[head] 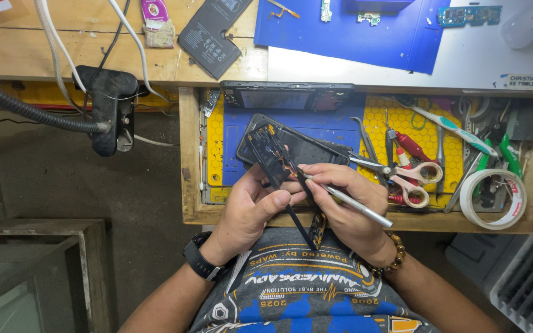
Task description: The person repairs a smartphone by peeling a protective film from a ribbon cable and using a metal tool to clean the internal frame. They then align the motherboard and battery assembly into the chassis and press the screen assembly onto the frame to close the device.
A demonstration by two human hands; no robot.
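My left hand [249, 209] grips a black phone frame [272, 157] held on edge above the open drawer, thumb pressed against its side. My right hand [347, 203] holds a slim silver tool [359, 208] like a pen, its tip touching the frame near my left thumb. A black watch sits on my left wrist and a bead bracelet on my right. Under the frame lies another dark phone body [306, 148] on a blue mat [334, 120].
The drawer holds scissors [402, 176], red-handled screwdrivers, a toothbrush [451, 126], tweezers and a tape roll [495, 197]. On the wooden bench lie a phone battery [214, 31], a blue mat with small circuit boards [470, 15] and a white mouse [524, 28]. A black lamp clamp [109, 108] hangs at left.
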